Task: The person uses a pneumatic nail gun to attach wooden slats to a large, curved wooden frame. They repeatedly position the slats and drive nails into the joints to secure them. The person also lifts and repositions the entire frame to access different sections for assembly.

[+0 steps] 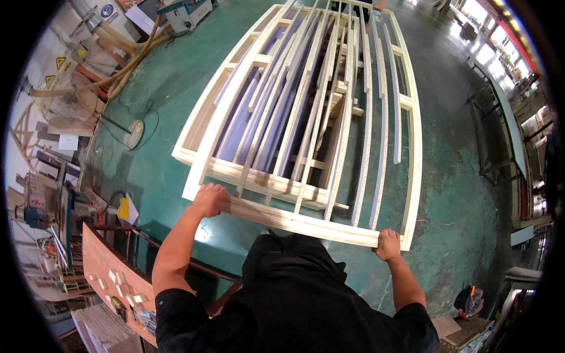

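Observation:
A long pale wooden frame [294,220] with several thin lengthwise slats reaches away from me. My left hand [210,200] grips the near rail close to its left corner, fingers wrapped over the wood. Close to the right corner, my right hand [388,244] is closed round the same rail. Beneath lies a second wooden frame [259,175], sticking out to the left, with purplish-blue panels or gaps showing between the slats. At the far end another person [378,5] is partly visible, with a hand near the frame.
Left of me stands a brown-topped bench [97,259] with small wooden blocks [122,289] and tools. Farther left are a standing fan [134,135], thick hoses [126,73] and a machine [187,16]. A long green-topped table [507,117] runs along the right.

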`<control>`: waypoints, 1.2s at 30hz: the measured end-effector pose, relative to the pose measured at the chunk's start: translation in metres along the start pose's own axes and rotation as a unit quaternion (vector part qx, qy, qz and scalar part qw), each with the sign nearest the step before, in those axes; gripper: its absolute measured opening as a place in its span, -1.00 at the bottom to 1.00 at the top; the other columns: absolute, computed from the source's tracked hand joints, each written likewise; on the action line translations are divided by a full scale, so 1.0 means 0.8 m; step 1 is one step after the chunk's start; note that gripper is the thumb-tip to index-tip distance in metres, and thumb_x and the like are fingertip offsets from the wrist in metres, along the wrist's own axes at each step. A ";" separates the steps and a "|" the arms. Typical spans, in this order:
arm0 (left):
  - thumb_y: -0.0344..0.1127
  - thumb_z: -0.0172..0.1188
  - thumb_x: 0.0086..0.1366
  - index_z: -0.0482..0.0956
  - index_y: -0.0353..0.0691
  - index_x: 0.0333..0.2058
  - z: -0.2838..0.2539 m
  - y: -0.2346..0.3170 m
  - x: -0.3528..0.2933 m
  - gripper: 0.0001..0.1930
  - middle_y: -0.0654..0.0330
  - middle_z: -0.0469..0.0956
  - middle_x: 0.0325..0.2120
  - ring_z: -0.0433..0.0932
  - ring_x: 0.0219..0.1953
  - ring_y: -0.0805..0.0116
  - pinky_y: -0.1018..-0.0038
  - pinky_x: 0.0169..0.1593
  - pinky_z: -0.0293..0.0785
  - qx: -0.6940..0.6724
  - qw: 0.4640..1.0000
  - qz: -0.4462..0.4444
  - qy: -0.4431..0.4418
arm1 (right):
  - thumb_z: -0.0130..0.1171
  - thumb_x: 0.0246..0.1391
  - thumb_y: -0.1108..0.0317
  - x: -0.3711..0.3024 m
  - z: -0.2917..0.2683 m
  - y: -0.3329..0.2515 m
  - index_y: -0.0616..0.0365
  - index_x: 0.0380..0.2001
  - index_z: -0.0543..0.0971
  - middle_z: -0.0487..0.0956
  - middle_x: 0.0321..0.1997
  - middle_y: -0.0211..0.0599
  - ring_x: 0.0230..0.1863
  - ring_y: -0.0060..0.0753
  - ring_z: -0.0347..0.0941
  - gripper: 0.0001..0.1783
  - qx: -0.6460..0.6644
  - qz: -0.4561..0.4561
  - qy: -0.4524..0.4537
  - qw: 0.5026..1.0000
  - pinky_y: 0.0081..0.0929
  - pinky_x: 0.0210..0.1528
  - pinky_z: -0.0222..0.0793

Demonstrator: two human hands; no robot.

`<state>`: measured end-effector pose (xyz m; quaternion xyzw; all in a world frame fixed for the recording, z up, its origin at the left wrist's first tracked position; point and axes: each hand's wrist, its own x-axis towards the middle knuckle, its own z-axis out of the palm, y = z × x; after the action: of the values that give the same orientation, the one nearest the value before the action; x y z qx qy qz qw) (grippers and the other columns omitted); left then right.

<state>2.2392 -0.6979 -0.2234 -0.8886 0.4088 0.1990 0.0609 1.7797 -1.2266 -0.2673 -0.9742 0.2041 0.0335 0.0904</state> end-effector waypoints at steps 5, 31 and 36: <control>-0.26 0.53 -0.06 0.47 -0.11 0.04 -0.008 -0.107 0.038 -0.35 0.10 0.52 0.04 0.44 0.18 0.00 0.09 0.25 0.35 0.021 1.000 0.007 -0.013 | 0.67 -0.43 0.09 0.068 0.018 -0.089 0.10 -0.06 0.49 0.54 -0.09 -0.15 0.06 0.07 0.46 -0.19 -0.018 0.026 -0.024 0.999 -0.02 0.16 0.29; -0.33 0.48 -0.04 0.47 -0.08 0.03 0.029 -0.360 0.069 -0.40 0.12 0.47 0.05 0.41 0.23 0.06 0.09 0.35 0.29 -0.001 1.000 0.003 -0.008 | 0.65 -0.30 -0.01 0.180 0.075 -0.319 0.07 0.04 0.48 0.52 0.08 -0.17 0.26 -0.03 0.39 -0.16 -0.076 0.085 -0.077 0.990 -0.03 0.41 0.18; -0.28 0.46 0.00 0.47 -0.09 0.02 0.084 -0.375 0.066 -0.43 0.13 0.47 0.03 0.41 0.20 0.05 0.11 0.34 0.28 -0.016 1.000 0.002 -0.011 | 0.65 -0.30 0.02 0.166 0.098 -0.335 0.07 0.05 0.47 0.49 0.07 -0.20 0.26 -0.04 0.36 -0.16 -0.069 0.095 -0.081 0.990 -0.03 0.42 0.16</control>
<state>2.4748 -0.5194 -0.3226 -0.8863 0.4067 0.2158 0.0506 2.0072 -1.0223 -0.3146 -0.9483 0.2848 0.1352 0.0353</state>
